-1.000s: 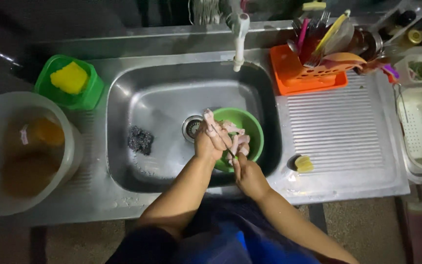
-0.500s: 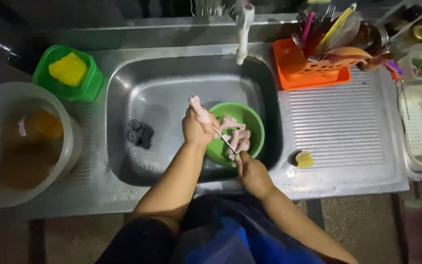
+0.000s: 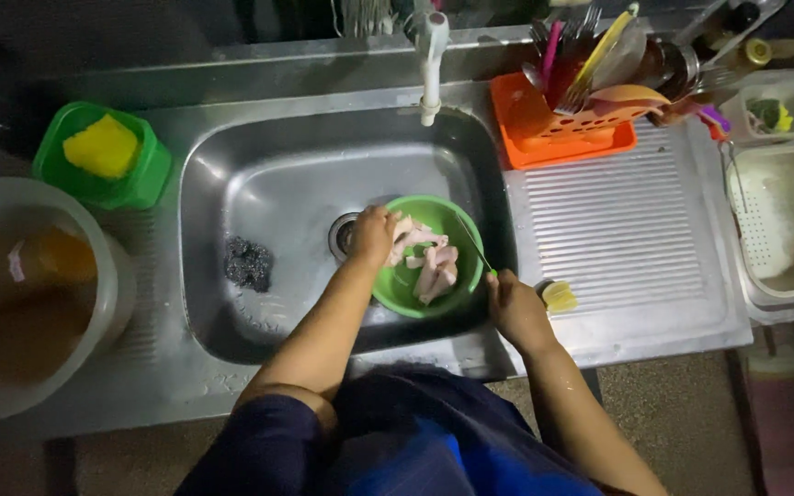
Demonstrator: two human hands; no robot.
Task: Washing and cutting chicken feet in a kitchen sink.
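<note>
Fingers (image 3: pixel 371 223) of the left hand (image 3: pixel 374 237) curl over the near-left rim of the green bowl (image 3: pixel 470 241), their tips hidden among the pale meat pieces (image 3: pixel 429 266), so whether they pinch a piece or only press on it cannot be told. Reading leftward of the bowl: a large pale tub (image 3: pixel 112 285) of brownish water stands at the far left, a green container (image 3: pixel 144 179) with a yellow sponge (image 3: pixel 101 147) lies behind it, and a dark scouring pad (image 3: pixel 248 264) rests on the floor of the steel sink (image 3: pixel 277 174), near the drain (image 3: pixel 342 236) that the left hand partly covers. The bowl sits in the right half of the sink, below the white tap (image 3: pixel 431 64). Just right of the bowl, the right hand (image 3: pixel 515 308) is closed around the handle of a thin knife (image 3: pixel 473 241), whose blade runs up and to the left across the bowl rim; the meat therefore lies up-left of this hand and directly under the left one, which is nearer. Right of the bowl, on the ribbed draining board (image 3: pixel 618 230), lie a lemon wedge (image 3: pixel 559 296), an orange rack (image 3: pixel 562 138) of utensils behind it, and a white basket (image 3: pixel 783 220) at the far edge.
</note>
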